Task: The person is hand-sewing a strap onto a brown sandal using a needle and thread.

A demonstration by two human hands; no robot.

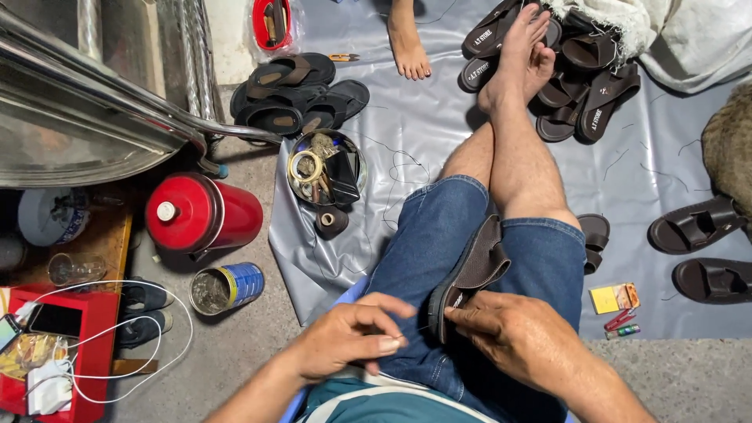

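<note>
Sandal (470,270), dark brown, on lap over denim shorts, dead centre. Right hand (521,337) at 5 o'clock, curled around sole edge. Left hand (348,341) at 7 o'clock, fingertips pinched together, likely on needle or thread, too fine to tell. Probably light, sole bendy, strap soft; best held by sole rim.

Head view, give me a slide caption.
Both hands, left and right, work a brown sandal on the lap.

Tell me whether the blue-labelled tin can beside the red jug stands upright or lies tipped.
Tipped: the blue-labelled tin can lies on its side, open mouth facing left.
</note>
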